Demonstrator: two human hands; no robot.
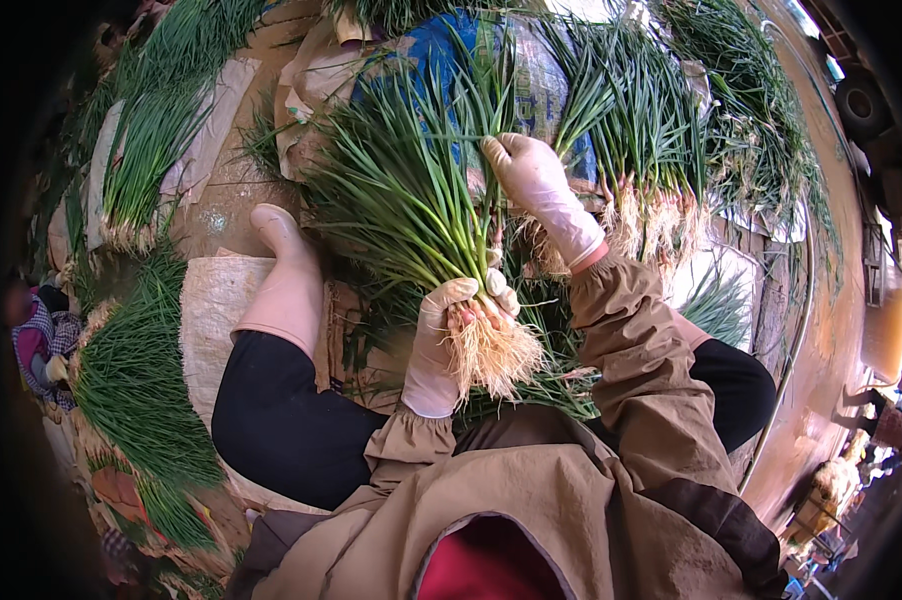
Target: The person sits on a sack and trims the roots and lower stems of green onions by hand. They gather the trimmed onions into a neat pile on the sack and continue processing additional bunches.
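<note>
My left hand (437,349), in a pale rubber glove, is wrapped around the lower stalks of a bunch of green onions (443,240). The bunch's pale roots (492,352) hang out below the fingers towards me, and its leaves fan away to the upper left. My right hand (527,169), gloved too, is beside the upper leaves, with thumb and fingertips pinched on a green leaf. Beyond it, further green onions (646,127) lie with their roots towards me on a blue and white woven sack (545,82).
Loose green leaves (563,386) litter the floor between my legs. To the left, a large heap of green onions (143,375) lies beside a white woven sack (215,330). Another person (42,341) is at the far left. A hose (796,337) runs along the wet floor on the right.
</note>
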